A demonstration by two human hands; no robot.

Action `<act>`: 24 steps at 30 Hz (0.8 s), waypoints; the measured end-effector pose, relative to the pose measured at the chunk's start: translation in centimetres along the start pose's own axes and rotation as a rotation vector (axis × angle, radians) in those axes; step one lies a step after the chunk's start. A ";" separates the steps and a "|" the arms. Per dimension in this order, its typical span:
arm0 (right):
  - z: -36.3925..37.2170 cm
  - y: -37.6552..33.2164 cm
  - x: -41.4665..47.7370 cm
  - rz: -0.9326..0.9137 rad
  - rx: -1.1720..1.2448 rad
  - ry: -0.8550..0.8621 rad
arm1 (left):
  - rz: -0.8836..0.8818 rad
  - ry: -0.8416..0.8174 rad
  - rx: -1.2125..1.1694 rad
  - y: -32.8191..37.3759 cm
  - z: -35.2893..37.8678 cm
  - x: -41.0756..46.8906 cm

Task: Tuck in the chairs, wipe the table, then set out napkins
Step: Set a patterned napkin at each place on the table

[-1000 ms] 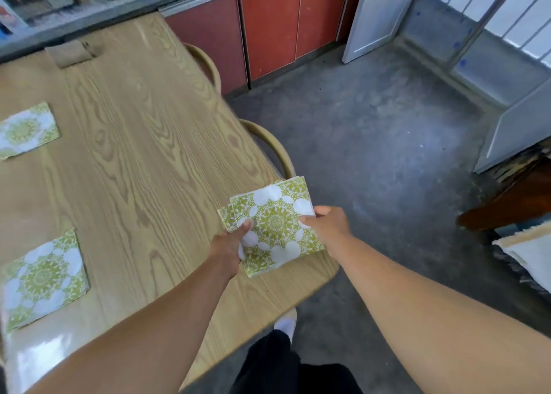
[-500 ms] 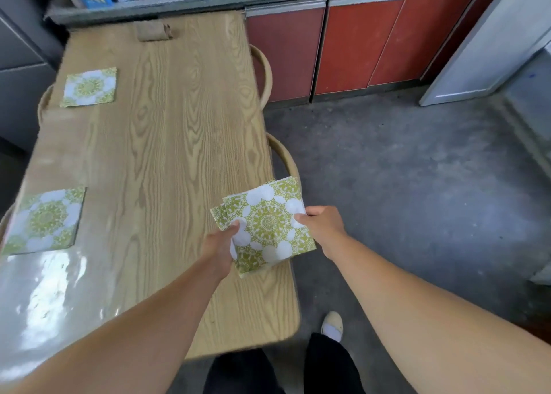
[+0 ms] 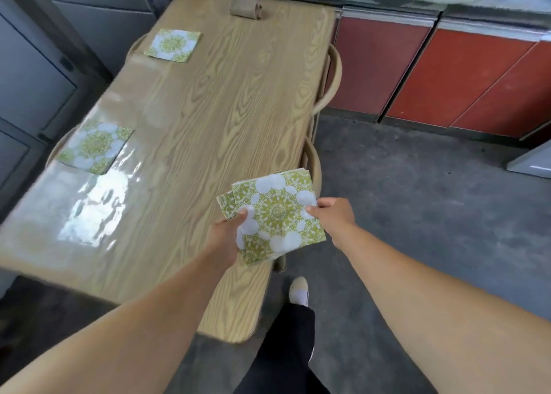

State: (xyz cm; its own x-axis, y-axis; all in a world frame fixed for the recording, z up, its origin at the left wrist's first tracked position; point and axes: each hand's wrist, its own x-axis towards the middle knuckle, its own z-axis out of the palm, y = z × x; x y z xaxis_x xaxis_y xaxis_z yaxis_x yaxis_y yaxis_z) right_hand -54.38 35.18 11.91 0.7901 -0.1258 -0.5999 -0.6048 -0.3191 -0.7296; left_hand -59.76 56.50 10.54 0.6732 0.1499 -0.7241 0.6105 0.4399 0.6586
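Note:
I hold a small stack of green-and-white patterned napkins (image 3: 275, 213) over the near right edge of the wooden table (image 3: 208, 119). My left hand (image 3: 228, 234) pinches the stack's left side and my right hand (image 3: 332, 216) pinches its right edge. One napkin (image 3: 94, 145) lies flat at the table's left side, and another napkin (image 3: 172, 45) lies further back on the left. Curved chair backs show tucked against the table on the right: a near chair (image 3: 313, 162) and a far chair (image 3: 334, 74).
A brown cloth roll (image 3: 246, 7) lies at the table's far end. Red cabinet doors (image 3: 447, 77) line the wall to the right, grey panels (image 3: 35, 74) stand to the left. Grey concrete floor (image 3: 417, 203) spreads on the right. My foot (image 3: 298, 293) stands by the table corner.
My view has swung left and the table now lies more ahead of me. Both hands keep holding the napkin stack over the table's right edge.

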 end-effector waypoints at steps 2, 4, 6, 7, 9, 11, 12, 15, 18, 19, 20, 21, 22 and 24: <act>0.3 -1.3 1.6 -0.022 -0.030 -0.029 | 0.012 -0.004 -0.035 0.4 0.0 0.4; 0.7 -2.5 3.2 -0.039 -0.058 -0.063 | 0.019 0.029 -0.056 0.6 -0.1 1.3; 0.9 -3.7 4.9 -0.060 -0.095 -0.103 | 0.030 0.072 -0.062 1.2 0.3 2.4; 1.0 -4.2 5.8 -0.068 -0.110 -0.123 | 0.034 0.095 -0.067 1.3 0.5 3.0; 1.1 -5.6 7.3 -0.069 -0.135 -0.161 | 0.031 0.148 -0.102 1.5 0.7 4.5; 1.1 -7.0 8.7 -0.068 -0.171 -0.188 | 0.001 0.223 -0.128 1.9 1.3 5.5; 1.1 -7.7 9.2 -0.075 -0.184 -0.198 | -0.021 0.260 -0.136 2.3 1.8 5.6; 1.1 -9.8 10.8 -0.111 -0.225 -0.228 | -0.023 0.325 -0.205 3.5 3.2 5.6; 1.7 -11.7 12.7 -0.125 -0.282 -0.271 | -0.057 0.378 -0.181 4.0 3.9 6.4; 1.9 -12.1 13.1 -0.134 -0.304 -0.285 | -0.053 0.388 -0.168 4.1 4.1 6.5; 2.1 -12.5 13.5 -0.146 -0.320 -0.303 | -0.052 0.389 -0.163 4.1 4.2 6.7; 2.6 -13.3 14.4 -0.159 -0.346 -0.334 | -0.048 0.403 -0.191 4.3 4.2 7.3; 2.6 -13.3 14.6 -0.160 -0.350 -0.343 | -0.046 0.402 -0.200 4.3 4.3 7.2; 3.1 -14.1 16.0 -0.158 -0.385 -0.384 | -0.044 0.452 -0.250 4.4 4.4 7.7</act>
State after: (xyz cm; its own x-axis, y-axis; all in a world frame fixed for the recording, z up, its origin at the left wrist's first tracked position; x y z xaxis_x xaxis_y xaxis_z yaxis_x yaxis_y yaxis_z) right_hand -33.55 40.58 11.61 0.7314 0.2794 -0.6220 -0.3451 -0.6351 -0.6911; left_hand -50.04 55.65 8.76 0.3681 0.4696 -0.8025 0.4788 0.6442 0.5965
